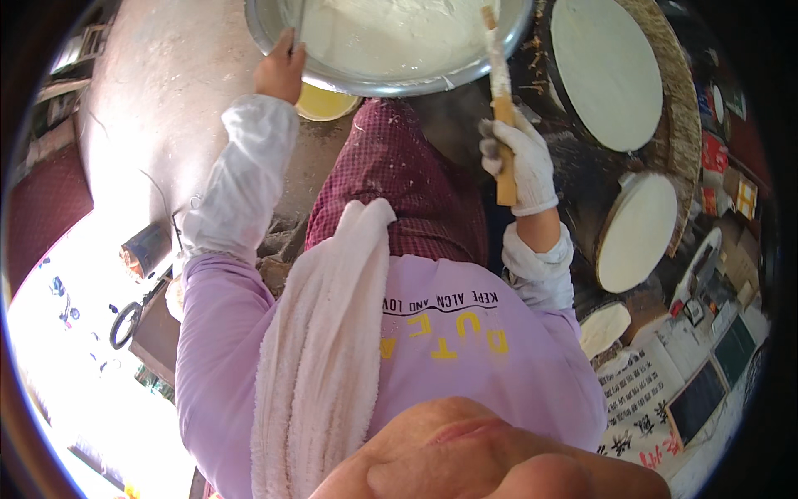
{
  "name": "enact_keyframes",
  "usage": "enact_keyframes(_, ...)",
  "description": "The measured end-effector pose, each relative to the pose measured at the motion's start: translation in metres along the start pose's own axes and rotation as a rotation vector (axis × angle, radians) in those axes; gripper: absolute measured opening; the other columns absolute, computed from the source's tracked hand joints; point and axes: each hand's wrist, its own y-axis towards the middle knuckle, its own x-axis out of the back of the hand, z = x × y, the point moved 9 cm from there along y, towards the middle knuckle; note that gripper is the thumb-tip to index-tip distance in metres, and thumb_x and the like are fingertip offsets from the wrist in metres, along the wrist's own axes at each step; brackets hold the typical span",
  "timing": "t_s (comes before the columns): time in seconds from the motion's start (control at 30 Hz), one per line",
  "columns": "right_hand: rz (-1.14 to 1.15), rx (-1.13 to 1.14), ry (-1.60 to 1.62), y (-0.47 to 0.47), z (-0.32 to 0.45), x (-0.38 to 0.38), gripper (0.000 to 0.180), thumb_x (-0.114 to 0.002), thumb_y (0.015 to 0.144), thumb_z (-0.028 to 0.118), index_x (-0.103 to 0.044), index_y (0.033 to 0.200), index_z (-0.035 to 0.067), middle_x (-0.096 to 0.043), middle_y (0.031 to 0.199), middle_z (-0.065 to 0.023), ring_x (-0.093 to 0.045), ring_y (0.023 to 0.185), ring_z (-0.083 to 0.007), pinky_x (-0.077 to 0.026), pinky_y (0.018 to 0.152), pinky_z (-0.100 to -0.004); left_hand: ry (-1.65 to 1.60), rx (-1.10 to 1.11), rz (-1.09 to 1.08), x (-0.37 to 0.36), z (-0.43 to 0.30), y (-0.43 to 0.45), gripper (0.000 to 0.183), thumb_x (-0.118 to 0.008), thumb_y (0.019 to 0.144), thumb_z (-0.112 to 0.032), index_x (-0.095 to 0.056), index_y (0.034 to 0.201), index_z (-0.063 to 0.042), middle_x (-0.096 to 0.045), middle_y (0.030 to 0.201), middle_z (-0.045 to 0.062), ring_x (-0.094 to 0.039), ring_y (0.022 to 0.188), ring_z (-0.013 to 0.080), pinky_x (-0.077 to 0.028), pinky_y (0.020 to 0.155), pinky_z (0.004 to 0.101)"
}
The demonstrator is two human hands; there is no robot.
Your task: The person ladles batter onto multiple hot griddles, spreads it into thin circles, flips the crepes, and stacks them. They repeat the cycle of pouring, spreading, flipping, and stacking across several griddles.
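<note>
A wide metal basin (399, 87) holding thick white batter (386, 37) stands before me. My left hand (280, 72), bare below a translucent sleeve cover, is at the basin's left rim. Its fingers pinch a thin grey utensil (300, 19) that runs out of the top of the view. My right hand (523, 162), in a white knit glove with grey-stained fingertips, grips a flat wooden stick (506, 181). White batter coats the stick's middle, and its far end reaches over the basin's right rim.
On the right are a large white disc (608, 75), a smaller white disc (639, 234) and another pale round (605, 327); whether they are batter or lids is unclear. A container of yellow liquid (327, 103) sits below the basin. Left is a broad pale surface (168, 93) with a dark cylinder (146, 249).
</note>
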Motion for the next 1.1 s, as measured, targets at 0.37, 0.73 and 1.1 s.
enact_keyframes(0.37, -0.100, -0.171, 0.458, 0.037, -0.045, -0.061, 0.013, -0.054, 0.100, -0.003, -0.055, 0.113, -0.001, -0.062, 0.093, -0.0091, -0.056, 0.070, -0.0126, -0.043, 0.048, -0.0194, -0.044, -0.154, -0.122, 0.055, -0.035, -0.031, 0.046, -0.063, 0.098, -0.025, -0.060, 0.144, -0.016, -0.073, 0.112, 0.021, -0.073, 0.095, 0.0388, -0.058, 0.078, 0.0448)
enact_keyframes(0.73, 0.021, 0.644, -1.207, 0.214, -0.052, -0.104, 0.054, -0.055, 0.096, 0.021, -0.053, 0.149, 0.010, -0.073, 0.096, -0.0241, -0.071, 0.079, -0.0326, -0.056, 0.072, -0.0403, -0.099, -0.078, 0.166, -0.011, -0.031, -0.009, 0.049, -0.060, 0.099, -0.030, -0.057, 0.146, -0.016, -0.071, 0.114, 0.024, -0.070, 0.100, 0.0413, -0.055, 0.084, 0.0478)
enact_keyframes(1.1, 0.185, 0.376, -1.215, 0.127, -0.074, -0.090, 0.050, -0.054, 0.098, 0.017, -0.054, 0.147, 0.009, -0.069, 0.118, -0.0245, -0.067, 0.103, -0.0422, -0.054, 0.090, -0.0464, 0.223, -0.259, 0.373, -0.242, -0.114, 0.155, 0.030, -0.050, 0.100, -0.021, -0.063, 0.123, -0.006, -0.074, 0.098, 0.021, -0.073, 0.091, 0.0387, -0.058, 0.078, 0.0525)
